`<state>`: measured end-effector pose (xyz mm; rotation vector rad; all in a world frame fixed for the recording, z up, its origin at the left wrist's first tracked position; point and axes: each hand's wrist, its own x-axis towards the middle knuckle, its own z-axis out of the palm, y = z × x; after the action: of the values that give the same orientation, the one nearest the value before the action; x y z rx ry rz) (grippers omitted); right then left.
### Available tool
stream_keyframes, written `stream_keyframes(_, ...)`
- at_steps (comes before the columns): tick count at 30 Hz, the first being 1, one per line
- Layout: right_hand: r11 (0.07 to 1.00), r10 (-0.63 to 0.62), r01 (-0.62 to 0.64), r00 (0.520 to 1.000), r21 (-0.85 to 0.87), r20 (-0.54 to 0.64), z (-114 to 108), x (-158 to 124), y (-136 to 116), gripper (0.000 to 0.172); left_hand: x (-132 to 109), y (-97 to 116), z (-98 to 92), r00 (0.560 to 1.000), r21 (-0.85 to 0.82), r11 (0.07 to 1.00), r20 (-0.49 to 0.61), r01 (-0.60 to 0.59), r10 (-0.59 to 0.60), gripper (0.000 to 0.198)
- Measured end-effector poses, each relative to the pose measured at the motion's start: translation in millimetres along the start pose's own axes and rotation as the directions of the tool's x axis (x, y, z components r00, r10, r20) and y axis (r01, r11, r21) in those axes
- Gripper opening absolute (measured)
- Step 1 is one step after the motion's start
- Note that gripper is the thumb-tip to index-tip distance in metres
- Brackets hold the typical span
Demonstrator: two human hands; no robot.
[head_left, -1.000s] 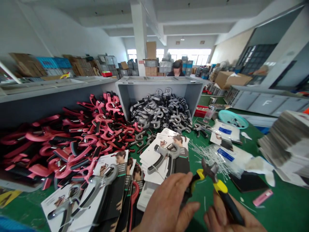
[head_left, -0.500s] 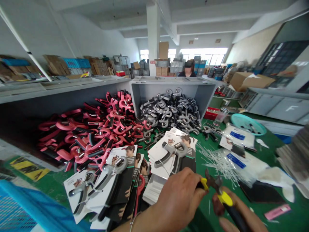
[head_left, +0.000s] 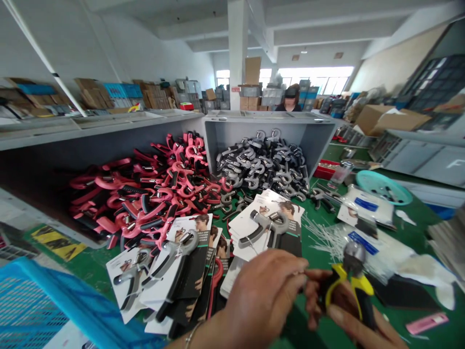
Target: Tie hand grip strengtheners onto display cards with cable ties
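Note:
My right hand (head_left: 345, 317) grips yellow-and-black cutting pliers (head_left: 350, 281) at the bottom right, jaws pointing up. My left hand (head_left: 263, 300) is beside it with fingers pinched together at the pliers' handle; what they pinch is too small to make out. Just beyond my hands lies a grey hand gripper on a printed card (head_left: 271, 228) atop a stack of cards. More carded grippers (head_left: 163, 271) lie fanned out to the left. White cable ties (head_left: 327, 240) are scattered on the green table (head_left: 90, 264).
A heap of pink grippers (head_left: 152, 194) and a grey bin of grey grippers (head_left: 261, 165) fill the far side. A blue crate (head_left: 36, 310) sits at bottom left. Plastic bags (head_left: 366, 206), a teal dish (head_left: 383, 186) and a pink item (head_left: 425, 322) lie right. A person sits behind the bin.
The view has swung left, bringing the blue crate in. The pliers have turned more upright in my right hand, and my left hand's fingers have closed in beside the handle.

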<state>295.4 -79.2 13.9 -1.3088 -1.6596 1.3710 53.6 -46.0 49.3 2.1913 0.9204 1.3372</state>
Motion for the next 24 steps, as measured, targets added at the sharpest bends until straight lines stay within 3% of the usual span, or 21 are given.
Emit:
stream_keyframes(2,0.973,0.010,-0.007,1.000,-0.230,0.014,-22,12,-8,0.052,-6,-17,-17.2,0.981,0.169,0.978,-0.168,0.125,-0.097,0.028)
stream_keyframes(4,0.831,-0.064,0.078,0.997,-0.551,0.045,-43,27,-18,0.066,-13,-37,-25.8,0.967,0.323,0.921,-0.200,0.219,-0.160,0.032)
stream_keyframes(7,0.401,-0.222,0.251,0.960,-0.881,0.172,-63,55,-39,0.072,-22,-58,-26.7,0.973,0.412,0.882,-0.134,0.229,-0.190,0.035)
stream_keyframes(10,-0.035,-0.325,0.306,0.897,-0.951,0.300,-67,81,-66,0.076,-23,-64,-24.9,0.977,0.413,0.886,-0.119,0.209,-0.175,0.030)
stream_keyframes(12,-0.210,-0.359,0.302,0.861,-0.930,0.360,-65,94,-82,0.083,-22,-64,-25.2,0.978,0.418,0.885,-0.124,0.204,-0.167,0.028)
stream_keyframes(19,-0.482,-0.332,0.319,0.796,-0.816,0.507,-51,114,-114,0.087,-22,-64,-26.7,0.978,0.435,0.876,-0.124,0.207,-0.169,0.029)
stream_keyframes(24,-0.600,-0.262,0.357,0.758,-0.716,0.598,-45,127,-126,0.090,-22,-64,-25.9,0.973,0.430,0.874,-0.124,0.228,-0.192,0.029)
